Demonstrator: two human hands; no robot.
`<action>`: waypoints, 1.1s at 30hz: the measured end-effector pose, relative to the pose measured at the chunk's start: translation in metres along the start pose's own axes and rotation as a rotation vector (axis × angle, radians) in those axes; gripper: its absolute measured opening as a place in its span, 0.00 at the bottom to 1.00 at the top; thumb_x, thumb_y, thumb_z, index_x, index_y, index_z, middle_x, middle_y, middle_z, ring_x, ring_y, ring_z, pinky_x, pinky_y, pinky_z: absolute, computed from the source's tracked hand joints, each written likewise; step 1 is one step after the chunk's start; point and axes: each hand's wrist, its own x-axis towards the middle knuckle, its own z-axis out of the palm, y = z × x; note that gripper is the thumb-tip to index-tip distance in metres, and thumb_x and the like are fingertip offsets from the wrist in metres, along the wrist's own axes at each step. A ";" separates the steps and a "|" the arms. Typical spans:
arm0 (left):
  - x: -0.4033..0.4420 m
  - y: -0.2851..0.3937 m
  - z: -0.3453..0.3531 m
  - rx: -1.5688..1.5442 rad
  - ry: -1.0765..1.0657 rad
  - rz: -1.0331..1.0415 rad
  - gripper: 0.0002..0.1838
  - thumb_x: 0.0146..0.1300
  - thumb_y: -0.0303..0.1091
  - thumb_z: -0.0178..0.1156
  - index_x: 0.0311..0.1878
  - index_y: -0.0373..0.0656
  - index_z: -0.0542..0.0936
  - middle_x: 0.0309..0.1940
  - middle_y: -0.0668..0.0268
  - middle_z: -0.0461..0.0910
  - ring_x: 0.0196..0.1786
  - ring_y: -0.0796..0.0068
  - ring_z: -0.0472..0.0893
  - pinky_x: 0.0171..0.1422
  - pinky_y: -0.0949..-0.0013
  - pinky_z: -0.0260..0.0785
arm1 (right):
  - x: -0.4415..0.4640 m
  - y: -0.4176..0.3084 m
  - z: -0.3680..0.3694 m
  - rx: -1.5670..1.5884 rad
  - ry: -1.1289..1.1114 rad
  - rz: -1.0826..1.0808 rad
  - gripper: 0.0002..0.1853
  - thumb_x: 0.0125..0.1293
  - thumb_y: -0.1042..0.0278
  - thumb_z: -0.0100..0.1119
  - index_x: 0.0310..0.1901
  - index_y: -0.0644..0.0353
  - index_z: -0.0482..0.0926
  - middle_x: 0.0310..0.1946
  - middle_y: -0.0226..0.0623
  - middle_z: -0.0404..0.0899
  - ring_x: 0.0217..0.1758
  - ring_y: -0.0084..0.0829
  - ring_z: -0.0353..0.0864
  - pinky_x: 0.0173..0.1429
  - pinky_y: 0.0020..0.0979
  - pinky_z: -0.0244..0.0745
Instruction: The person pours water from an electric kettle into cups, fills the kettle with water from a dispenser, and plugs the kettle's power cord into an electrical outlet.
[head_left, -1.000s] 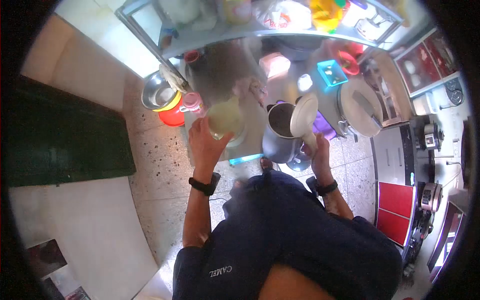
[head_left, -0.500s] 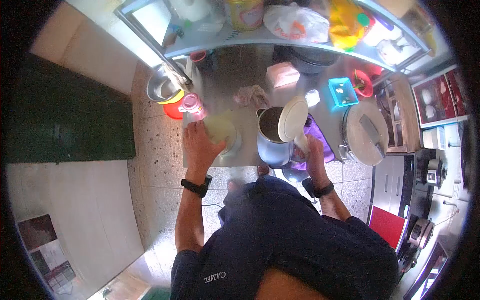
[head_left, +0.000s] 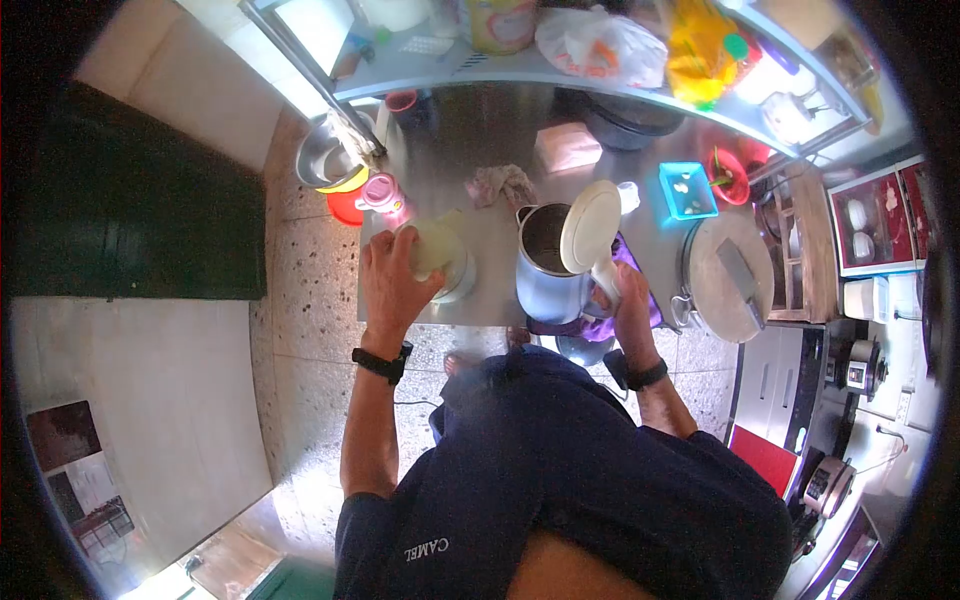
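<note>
My right hand [head_left: 630, 298] is closed around the handle of a bluish electric kettle [head_left: 550, 285] near the front edge of the metal table. The kettle stands upright, its cream lid [head_left: 590, 227] swung open and its dark inside visible. Over on the left, my left hand [head_left: 393, 285] curves round the left side of a pale, round container [head_left: 452, 262], fingers at the far side and thumb at the near side. Haze blurs that container, so its contents cannot be made out. A pink lidded cup [head_left: 383, 197] stands just beyond my left fingers.
A crumpled cloth [head_left: 500, 187] and a pink box [head_left: 568, 148] lie farther back. To the right are a blue tray [head_left: 688, 190], a red bowl [head_left: 730, 175] and a round board [head_left: 715, 275] with a cleaver [head_left: 738, 270]. A loaded shelf [head_left: 560, 75] overhangs the back.
The view has shifted slightly. My left hand stays by the pale container with its fingers a little more bent. My right hand keeps hold of the kettle, whose lid remains up.
</note>
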 end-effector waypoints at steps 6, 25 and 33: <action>-0.010 -0.008 0.003 0.004 0.004 0.055 0.30 0.47 0.37 0.72 0.55 0.43 0.73 0.55 0.50 0.72 0.58 0.47 0.72 0.63 0.50 0.65 | 0.000 0.009 -0.011 -0.121 -0.044 -0.077 0.21 0.74 0.49 0.45 0.39 0.61 0.77 0.28 0.29 0.74 0.28 0.19 0.72 0.31 0.24 0.65; -0.008 -0.006 -0.003 -0.030 -0.035 0.078 0.31 0.49 0.37 0.71 0.59 0.50 0.73 0.56 0.50 0.70 0.58 0.46 0.72 0.62 0.50 0.66 | -0.017 0.014 -0.007 0.065 -0.021 -0.052 0.20 0.74 0.51 0.47 0.34 0.59 0.77 0.25 0.27 0.74 0.25 0.18 0.71 0.28 0.22 0.63; 0.017 0.001 -0.014 0.118 -0.225 0.123 0.37 0.49 0.43 0.69 0.65 0.53 0.72 0.56 0.45 0.71 0.58 0.44 0.72 0.60 0.49 0.69 | -0.017 0.014 0.003 0.093 0.064 -0.015 0.25 0.72 0.41 0.49 0.30 0.58 0.75 0.20 0.25 0.69 0.21 0.17 0.64 0.25 0.23 0.56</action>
